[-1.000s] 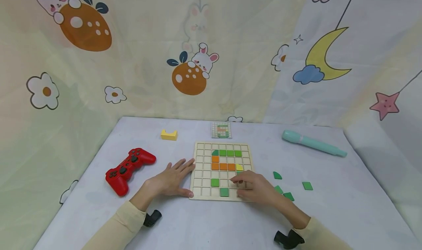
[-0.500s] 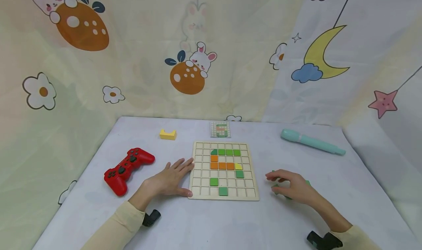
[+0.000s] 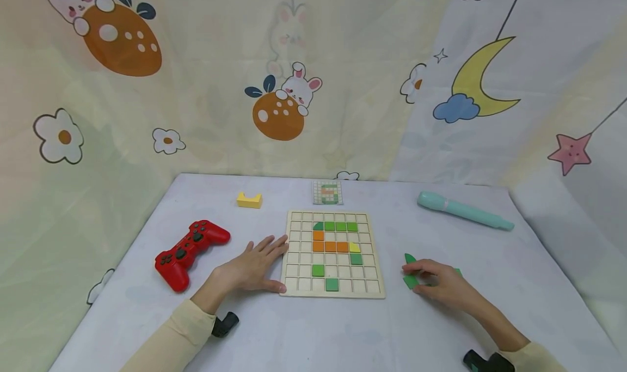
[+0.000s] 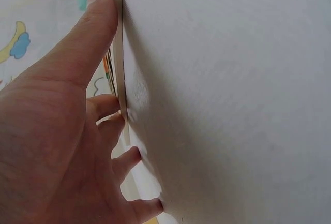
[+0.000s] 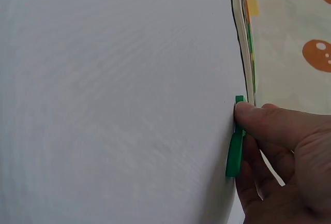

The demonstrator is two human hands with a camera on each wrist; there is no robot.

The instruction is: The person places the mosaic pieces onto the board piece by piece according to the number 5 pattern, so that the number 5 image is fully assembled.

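My left hand (image 3: 252, 266) lies with fingers spread against the left edge of a gridded wooden board (image 3: 300, 252). In the left wrist view, the thumb and fingertips of my left hand (image 4: 83, 110) touch the board's edge. Green, orange and yellow tiles sit in several of its cells, among them an orange tile (image 3: 318, 235) and a yellow tile (image 3: 354, 247). My right hand (image 3: 448, 286) is right of the board, thumb and index finger apart around a green tile (image 3: 410, 282). The thumb touches a green tile (image 5: 239, 100) in the right wrist view. Other loose tiles are partly hidden beneath this hand.
A red game controller (image 3: 188, 252) lies left of my left hand. At the back are a yellow notched block (image 3: 250, 200), a small pattern card (image 3: 327, 193) and a turquoise pen-shaped object (image 3: 465, 211). A green quarter-round tile (image 3: 409, 257) lies just beyond my right index finger.
My right hand has moved from over the board to the loose green tiles on the right and lowered among them, uncovering a green tile below the yellow one. My left hand stays at the board.
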